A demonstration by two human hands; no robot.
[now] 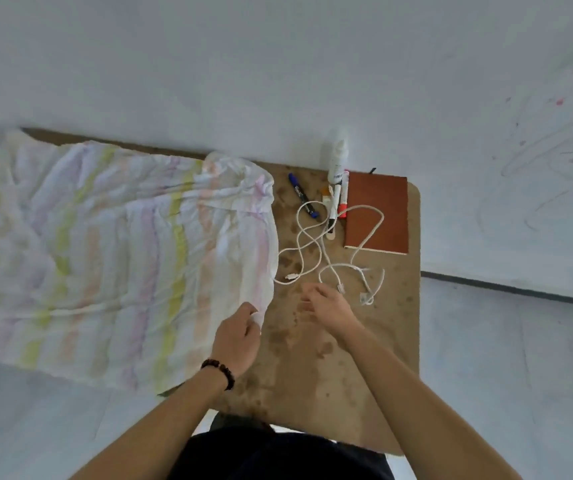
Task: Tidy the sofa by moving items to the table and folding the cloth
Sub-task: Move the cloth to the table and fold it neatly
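- On the brown, stained tabletop (313, 358), head view: a striped cloth (105, 254) lies spread and rumpled over the left part, pastel bands of yellow, pink and purple on white; its left portion reaches beyond the table edge.
- Left hand (236, 341): at the cloth's near right corner, fingers (252, 325) curled in and pinching a bit of the white edge. A dark bead bracelet (221, 372) sits on that wrist.
- Right hand (330, 308): just right of the cloth, over bare tabletop, fingers (307, 294) loosely spread and blurred; nothing seen in its grip. It is close to one plug end of the white cable (316, 244).
- The cable lies in loose tangled loops between cloth and notebook; one loop crosses onto the notebook's cover.
- Brown notebook (382, 206): flat at the far right corner.
- Left of the notebook: a red-capped marker (344, 195), a black-and-white marker (334, 206), and farther left a blue marker (302, 195) lying at a slant.
- White bottle (337, 157): at the far edge by the wall, beside the markers' far ends.
- Bottom of view: both bare forearms and dark clothing.
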